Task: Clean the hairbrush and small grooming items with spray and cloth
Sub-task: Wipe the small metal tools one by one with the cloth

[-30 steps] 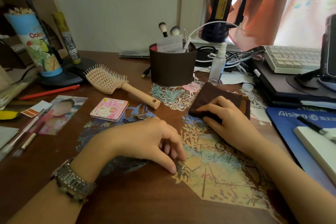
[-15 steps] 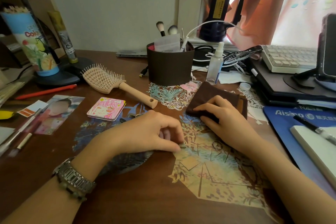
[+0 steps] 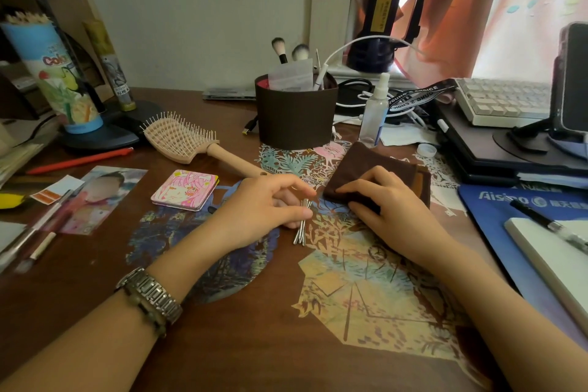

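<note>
Wooden desk [image 3: 270,344] with printed mats; left hand [image 3: 264,213] pinches metal clips [image 3: 303,226], right hand [image 3: 381,204] flat on cloth [image 3: 375,165].

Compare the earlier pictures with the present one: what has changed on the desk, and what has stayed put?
The left hand has picked the small metal tweezers up off the desk and now pinches them, tips hanging down. The right hand stays pressed on the brown cloth. Hairbrush and spray bottle are unmoved.
</note>
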